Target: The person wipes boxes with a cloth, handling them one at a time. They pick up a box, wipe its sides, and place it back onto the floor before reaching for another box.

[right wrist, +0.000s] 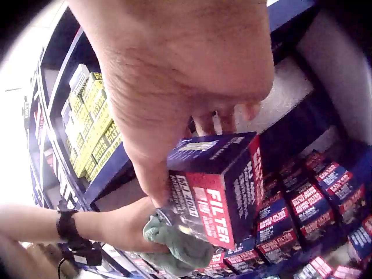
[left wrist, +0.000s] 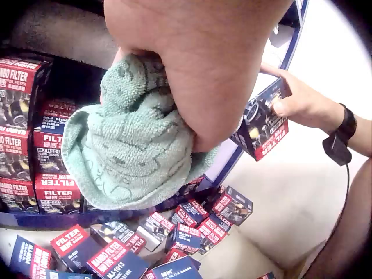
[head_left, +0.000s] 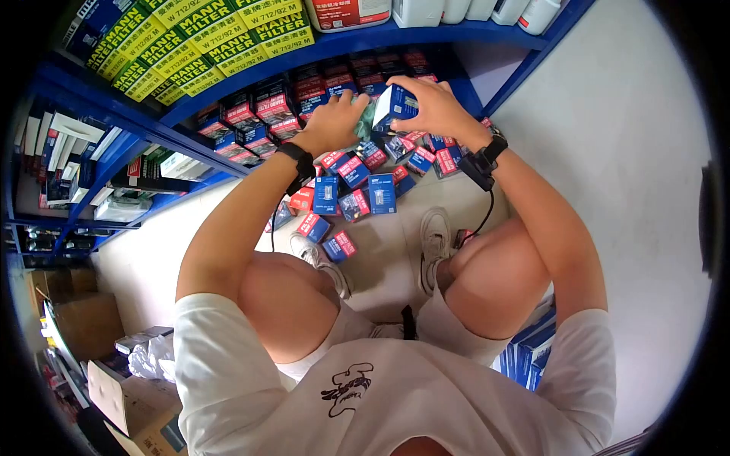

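Observation:
My left hand (head_left: 333, 125) grips a bunched green terry cloth (left wrist: 131, 151) with a darker printed pattern, and much of it hangs below the palm. In my right hand (head_left: 442, 112) is a blue and red oil filter box (right wrist: 206, 195), held tilted between thumb and fingers. The right wrist view shows "FILTER" on its red panel. The cloth is close beside the box in the head view. Both hands are in front of the lower shelf, where rows of similar filter boxes (right wrist: 276, 232) stand stacked.
Many loose filter boxes (head_left: 353, 172) lie on the floor below the shelf, between and ahead of the person's shoes (head_left: 436, 239). Yellow-green Mann Filter boxes (head_left: 205, 45) and white bottles (head_left: 538, 15) fill the shelf above. Its blue edge (head_left: 365, 58) overhangs the hands. Cardboard boxes (head_left: 137, 403) stand at left.

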### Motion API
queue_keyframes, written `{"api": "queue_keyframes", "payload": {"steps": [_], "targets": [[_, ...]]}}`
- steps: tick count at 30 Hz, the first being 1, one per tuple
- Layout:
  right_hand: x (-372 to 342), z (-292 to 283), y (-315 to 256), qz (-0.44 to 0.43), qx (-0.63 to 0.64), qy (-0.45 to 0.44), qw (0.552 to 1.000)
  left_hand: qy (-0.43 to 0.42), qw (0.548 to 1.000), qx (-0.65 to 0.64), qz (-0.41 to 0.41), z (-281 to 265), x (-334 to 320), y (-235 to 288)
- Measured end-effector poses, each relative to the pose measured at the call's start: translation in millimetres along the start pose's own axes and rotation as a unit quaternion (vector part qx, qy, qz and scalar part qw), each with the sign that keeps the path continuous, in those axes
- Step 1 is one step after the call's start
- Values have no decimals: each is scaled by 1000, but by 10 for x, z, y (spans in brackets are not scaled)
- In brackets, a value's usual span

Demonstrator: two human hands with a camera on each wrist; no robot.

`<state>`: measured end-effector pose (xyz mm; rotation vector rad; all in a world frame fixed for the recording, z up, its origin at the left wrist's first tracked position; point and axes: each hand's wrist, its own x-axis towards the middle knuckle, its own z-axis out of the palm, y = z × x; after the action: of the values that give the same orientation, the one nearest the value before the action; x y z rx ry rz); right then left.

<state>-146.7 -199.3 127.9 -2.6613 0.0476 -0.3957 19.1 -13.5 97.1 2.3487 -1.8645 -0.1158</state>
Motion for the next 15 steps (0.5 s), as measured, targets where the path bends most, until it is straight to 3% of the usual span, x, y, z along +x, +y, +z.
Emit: {"api": "queue_keyframes", "payload": {"steps": [5,7,10,13,15], "targets": [[19,50,142,78,118,-20,990,-5,1000,1,9,-3,-44,18],[6,165,185,20,118,-2,993,7,999,-20,30,-13,-35,83],[-48,183,167,23,109,-56,992,20,997,-49,54,-22,-60,166],[-54,225,189,-6,94,-57,994,12,995,-67,75,-7,-25,235],[-79,241,192,18,102,-57,993,34,993,-84,78,24,-38,286]]}}
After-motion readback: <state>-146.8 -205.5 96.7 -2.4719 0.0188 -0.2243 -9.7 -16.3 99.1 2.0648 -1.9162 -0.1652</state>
